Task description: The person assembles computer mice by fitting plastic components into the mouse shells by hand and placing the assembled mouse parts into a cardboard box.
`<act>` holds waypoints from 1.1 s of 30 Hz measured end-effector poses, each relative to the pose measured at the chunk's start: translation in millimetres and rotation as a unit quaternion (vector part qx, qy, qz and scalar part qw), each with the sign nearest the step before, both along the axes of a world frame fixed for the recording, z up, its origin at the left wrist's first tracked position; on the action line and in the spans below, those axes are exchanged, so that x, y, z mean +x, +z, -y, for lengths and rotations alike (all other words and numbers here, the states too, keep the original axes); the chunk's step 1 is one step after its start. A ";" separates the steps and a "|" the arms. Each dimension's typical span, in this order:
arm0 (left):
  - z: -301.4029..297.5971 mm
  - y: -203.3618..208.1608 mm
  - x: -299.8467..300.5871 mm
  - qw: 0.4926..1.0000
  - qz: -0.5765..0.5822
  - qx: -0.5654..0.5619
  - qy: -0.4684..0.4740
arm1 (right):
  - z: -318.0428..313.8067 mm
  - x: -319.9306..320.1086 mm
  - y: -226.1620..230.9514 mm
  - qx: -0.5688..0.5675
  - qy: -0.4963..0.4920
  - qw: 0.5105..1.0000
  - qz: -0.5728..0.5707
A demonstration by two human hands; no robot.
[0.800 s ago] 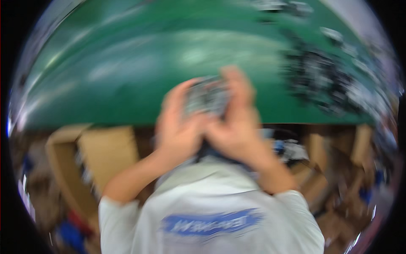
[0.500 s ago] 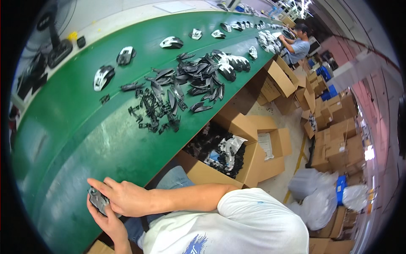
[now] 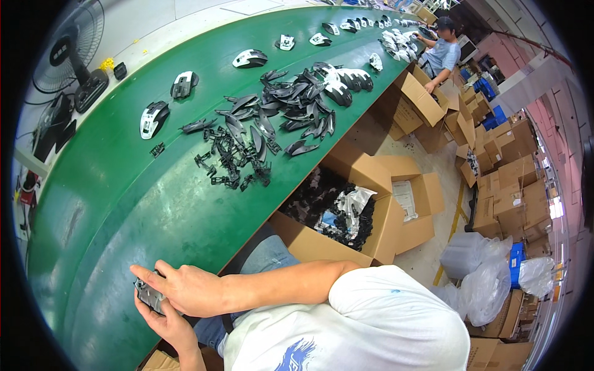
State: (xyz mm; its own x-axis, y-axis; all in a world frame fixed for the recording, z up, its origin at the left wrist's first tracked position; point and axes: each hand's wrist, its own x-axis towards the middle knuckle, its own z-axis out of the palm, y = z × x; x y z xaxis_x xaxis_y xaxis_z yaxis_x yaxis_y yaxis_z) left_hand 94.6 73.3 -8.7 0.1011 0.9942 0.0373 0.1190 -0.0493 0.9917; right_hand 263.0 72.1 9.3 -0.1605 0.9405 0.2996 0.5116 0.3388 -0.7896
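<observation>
Low at the left, both hands are together over the green table. My left hand (image 3: 170, 328) cups a small grey and black plastic shell (image 3: 150, 297) from below, its fingers wrapped round the edge. From above, my right hand (image 3: 198, 289) presses on the same shell, covering much of it. Further up the table lie a heap of small black plastic clips (image 3: 232, 157) and a pile of curved black plastic pieces (image 3: 297, 102). Beyond my hands, white and black computer mouse shells (image 3: 153, 119) stand in a spaced row.
An open carton (image 3: 387, 226) with black parts and a plastic bag stands beside the table (image 3: 111, 235). At the far end a co-worker (image 3: 444, 52) sits by more cartons (image 3: 422, 99). A fan (image 3: 77, 59) stands at the back left. Clear plastic bags (image 3: 486, 287) lie at the right.
The view has shifted slightly. Both hands stay on the shell, with the right-hand fingers slightly repositioned. One of the co-worker's arms now reaches down into a carton.
</observation>
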 end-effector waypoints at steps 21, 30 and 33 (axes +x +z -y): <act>60.6 64.8 -169.8 0.912 0.352 -0.196 -0.075 | 5.7 -12.5 38.5 -0.155 0.281 0.940 -0.116; 213.2 70.9 -407.7 0.908 0.276 -0.062 0.309 | -37.1 62.6 21.7 -0.022 -0.128 0.970 0.208; 283.2 22.3 -453.4 0.880 0.176 -0.080 0.434 | -76.4 93.9 15.2 0.045 -0.098 0.951 0.289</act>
State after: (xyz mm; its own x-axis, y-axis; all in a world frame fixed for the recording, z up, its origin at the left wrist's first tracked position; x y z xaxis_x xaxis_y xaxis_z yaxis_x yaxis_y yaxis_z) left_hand -358.7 -209.8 13.6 -0.6895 0.6860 -0.2325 -0.2726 0.0516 0.9607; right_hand 357.0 148.5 24.5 -0.1466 0.9439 0.2958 0.9120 0.2448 -0.3292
